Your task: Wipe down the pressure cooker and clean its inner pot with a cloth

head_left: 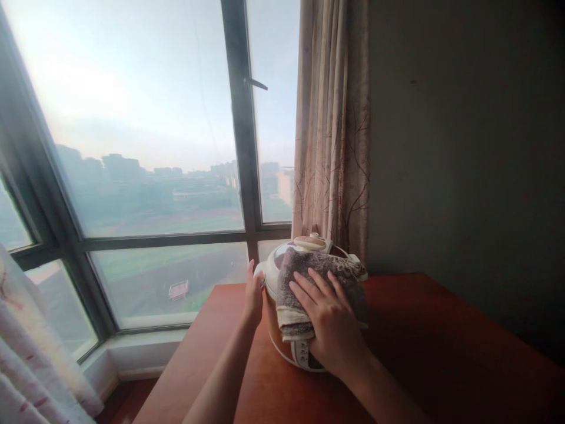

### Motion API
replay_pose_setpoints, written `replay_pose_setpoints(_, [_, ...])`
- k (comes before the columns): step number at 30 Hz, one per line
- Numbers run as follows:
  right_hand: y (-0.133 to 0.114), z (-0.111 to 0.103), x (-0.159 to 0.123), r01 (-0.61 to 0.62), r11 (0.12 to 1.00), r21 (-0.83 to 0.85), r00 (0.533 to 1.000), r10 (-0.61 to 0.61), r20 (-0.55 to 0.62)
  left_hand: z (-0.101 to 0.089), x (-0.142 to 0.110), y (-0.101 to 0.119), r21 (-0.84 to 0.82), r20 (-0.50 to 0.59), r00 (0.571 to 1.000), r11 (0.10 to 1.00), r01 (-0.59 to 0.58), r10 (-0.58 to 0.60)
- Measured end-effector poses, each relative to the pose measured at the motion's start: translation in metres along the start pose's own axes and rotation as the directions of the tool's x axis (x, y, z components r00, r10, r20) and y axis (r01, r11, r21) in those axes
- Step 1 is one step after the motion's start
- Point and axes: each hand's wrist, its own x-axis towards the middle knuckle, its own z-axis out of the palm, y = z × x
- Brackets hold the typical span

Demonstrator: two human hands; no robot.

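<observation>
A white and brown electric cooker [274, 330] with a rounded lid stands on the table. On its left side, my left hand [253, 300] is closed at the side handle, its thumb against the white rim and some fingers hidden behind. A folded grey-brown towel [291, 294] with a pale edge drapes over the lid's front and upper body. My right hand [329, 318] lies flat on this towel, fingers spread and pressing it to the cooker; the thumb is hidden. Below the towel, part of the control panel [301, 353] shows. The lid's knob [314, 237] rises behind the towel.
The reddish-brown wooden table [424, 330] extends right and toward me. Behind it are a dark-framed window [241, 118] and a patterned curtain [333, 118]. A grey wall [463, 147] borders the right. Another pale curtain [35, 359] hangs at lower left.
</observation>
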Motion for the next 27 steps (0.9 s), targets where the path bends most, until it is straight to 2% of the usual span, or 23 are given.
replay_pose_setpoints(5, [0.05, -0.008, -0.014, -0.14, 0.99, -0.024, 0.98, 0.135, -0.146, 0.002, -0.004, 0.011, 0.026, 0.044, 0.998, 0.999, 0.045, -0.046])
replay_pose_setpoints(10, [0.082, -0.017, -0.003, -0.146, 0.988, 0.042, 0.984, 0.149, -0.099, 0.002, -0.005, 0.013, 0.02, 0.055, 0.994, 0.995, 0.093, -0.094])
replay_pose_setpoints(19, [0.098, -0.007, 0.001, -0.125, 0.987, 0.102, 0.968, 0.144, -0.204, 0.005, -0.01, 0.021, 0.014, 0.084, 0.989, 0.993, 0.12, -0.121])
replay_pose_setpoints(27, [0.108, -0.003, 0.001, -0.187, 0.974, 0.131, 0.951, 0.212, -0.223, -0.006, -0.002, 0.038, -0.022, 0.154, 0.953, 0.963, 0.268, -0.261])
